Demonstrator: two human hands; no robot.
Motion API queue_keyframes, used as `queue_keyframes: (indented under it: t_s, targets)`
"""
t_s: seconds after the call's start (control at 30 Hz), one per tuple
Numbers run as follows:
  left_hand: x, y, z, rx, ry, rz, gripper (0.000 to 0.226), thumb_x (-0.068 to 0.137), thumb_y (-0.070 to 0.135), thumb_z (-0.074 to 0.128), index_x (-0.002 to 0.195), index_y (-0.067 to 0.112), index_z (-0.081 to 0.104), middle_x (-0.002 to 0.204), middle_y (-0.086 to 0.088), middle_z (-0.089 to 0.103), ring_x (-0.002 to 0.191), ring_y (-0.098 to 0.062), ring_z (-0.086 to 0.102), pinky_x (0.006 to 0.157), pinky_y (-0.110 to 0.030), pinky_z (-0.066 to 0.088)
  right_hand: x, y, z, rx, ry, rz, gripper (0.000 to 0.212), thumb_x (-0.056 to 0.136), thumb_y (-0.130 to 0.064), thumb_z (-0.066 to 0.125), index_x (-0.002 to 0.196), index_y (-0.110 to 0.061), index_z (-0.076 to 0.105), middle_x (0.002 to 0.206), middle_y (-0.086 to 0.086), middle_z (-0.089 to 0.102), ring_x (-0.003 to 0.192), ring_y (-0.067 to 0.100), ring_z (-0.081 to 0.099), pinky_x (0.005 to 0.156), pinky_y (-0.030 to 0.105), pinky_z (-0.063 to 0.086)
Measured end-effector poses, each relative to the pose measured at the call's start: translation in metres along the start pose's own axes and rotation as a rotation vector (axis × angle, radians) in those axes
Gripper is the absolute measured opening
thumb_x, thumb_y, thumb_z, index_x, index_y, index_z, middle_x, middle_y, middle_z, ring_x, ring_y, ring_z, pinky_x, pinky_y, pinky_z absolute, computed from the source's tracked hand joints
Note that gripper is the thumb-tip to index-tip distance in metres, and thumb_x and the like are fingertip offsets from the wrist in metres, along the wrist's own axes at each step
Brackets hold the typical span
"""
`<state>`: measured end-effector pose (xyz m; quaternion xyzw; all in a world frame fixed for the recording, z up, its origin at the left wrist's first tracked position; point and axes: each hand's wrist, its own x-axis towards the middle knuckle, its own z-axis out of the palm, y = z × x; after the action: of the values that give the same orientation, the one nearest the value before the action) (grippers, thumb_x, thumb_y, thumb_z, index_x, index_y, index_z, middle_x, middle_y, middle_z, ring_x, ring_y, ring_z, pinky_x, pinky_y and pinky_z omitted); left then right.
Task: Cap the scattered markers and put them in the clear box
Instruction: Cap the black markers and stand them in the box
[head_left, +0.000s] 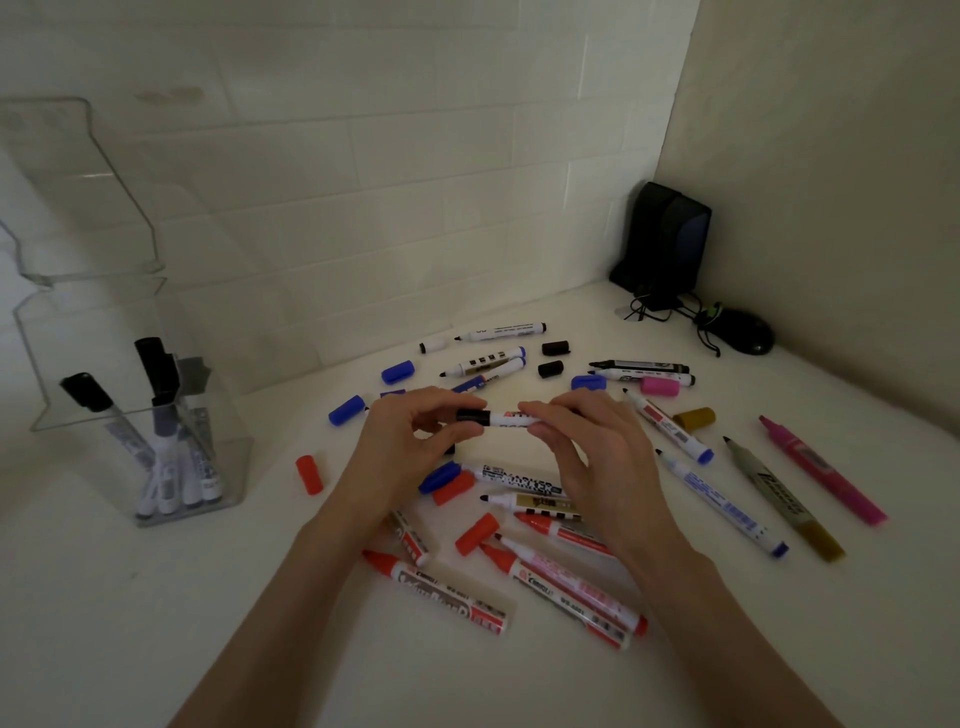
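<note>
A white marker (506, 417) is held level above the table between both hands. My left hand (415, 441) pinches its black cap (474, 416), which sits on the marker's left end. My right hand (587, 441) grips the barrel. Below and around my hands lie several uncapped markers with red, blue, black, gold and pink tips, and loose caps such as a red cap (309, 474) and a blue cap (347, 410). The clear box (208, 457) stands at the left with several capped markers upright inside.
A black speaker (667, 239) with tangled cables and a black mouse (740, 331) sit in the far right corner. A tiled wall runs behind the white table (156, 597). A clear lid or stand (78, 182) rises behind the box.
</note>
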<state>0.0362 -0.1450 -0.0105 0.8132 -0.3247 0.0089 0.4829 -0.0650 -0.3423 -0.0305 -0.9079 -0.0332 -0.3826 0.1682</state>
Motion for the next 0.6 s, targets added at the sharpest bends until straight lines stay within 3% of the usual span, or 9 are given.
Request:
queue_keyframes:
  t_s: [0.1,0.3,0.43,0.6]
  targets:
    - [-0.003,0.002,-0.002,-0.071,0.004,-0.042,0.035,0.084,0.010,0.077,0.101,0.040,0.071,0.091,0.022,0.076,0.089,0.001,0.072,0.088,-0.015,0.055,0.000,0.000,-0.002,-0.012,-0.008,-0.026,0.031,0.100,-0.032,0.050,0.117,-0.019,0.072,0.095,0.000,0.066,0.082,0.016,0.057,0.071,0.032,0.048]
    - [-0.008,0.008,0.004,-0.143,0.020,-0.050,0.029,0.087,0.006,0.073,0.101,0.032,0.073,0.083,0.020,0.076,0.081,-0.001,0.074,0.079,-0.011,0.055,0.000,-0.006,-0.006,-0.027,0.019,-0.011,0.026,0.090,-0.020,0.060,0.110,-0.017,0.076,0.090,0.001,0.068,0.078,0.018,0.060,0.070,0.031,0.047]
    - [-0.011,0.011,0.009,-0.106,0.019,-0.020,0.025,0.088,0.008,0.071,0.103,0.029,0.072,0.091,0.017,0.074,0.082,0.002,0.073,0.082,-0.010,0.054,-0.002,-0.006,-0.004,0.024,-0.017,0.045,0.024,0.089,-0.017,0.065,0.111,-0.018,0.076,0.089,-0.001,0.068,0.077,0.014,0.058,0.071,0.027,0.046]
    - [-0.009,0.014,0.007,-0.114,0.027,0.011,0.019,0.093,0.015,0.068,0.112,0.017,0.068,0.101,0.009,0.070,0.084,-0.006,0.073,0.084,-0.023,0.060,0.006,-0.007,-0.001,0.292,-0.111,0.199,0.028,0.097,-0.028,0.059,0.122,-0.023,0.071,0.100,-0.007,0.066,0.091,0.007,0.060,0.084,0.030,0.052]
